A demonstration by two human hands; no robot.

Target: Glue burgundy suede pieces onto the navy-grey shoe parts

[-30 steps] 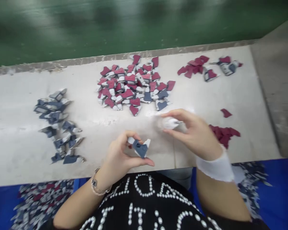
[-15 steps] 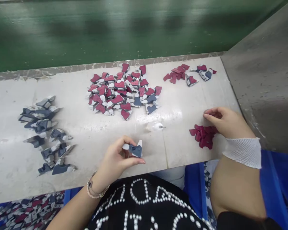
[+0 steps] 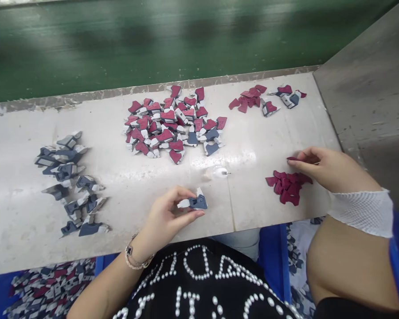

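My left hand [image 3: 173, 215] is closed, holding a small blue-grey and white plastic part [image 3: 198, 203] between thumb and fingers, its hollow blue-grey face turned up. Farther right, my right hand [image 3: 322, 166] pinches a thin dark red plastic piece [image 3: 293, 158] by one end. Just below that hand lies a small pile of loose dark red pieces [image 3: 287, 190]. Between the hands, a whitish, see-through object with a thin dark tip [image 3: 219, 173] rests on the worktop; its kind is unclear.
A big heap of red-topped parts [image 3: 166, 126] covers the middle back of the worktop [image 3: 133, 177]. Blue-grey parts [image 3: 66, 173] lie at left. More red pieces [image 3: 248, 98] and a few parts [image 3: 287, 95] sit back right. A metal panel [image 3: 369, 88] bounds the right; blue bins [image 3: 274, 261] stand below.
A dark red piece now shows in my right hand's fingertips. My left hand has tilted the plastic part slightly. The whole view has shifted a little.
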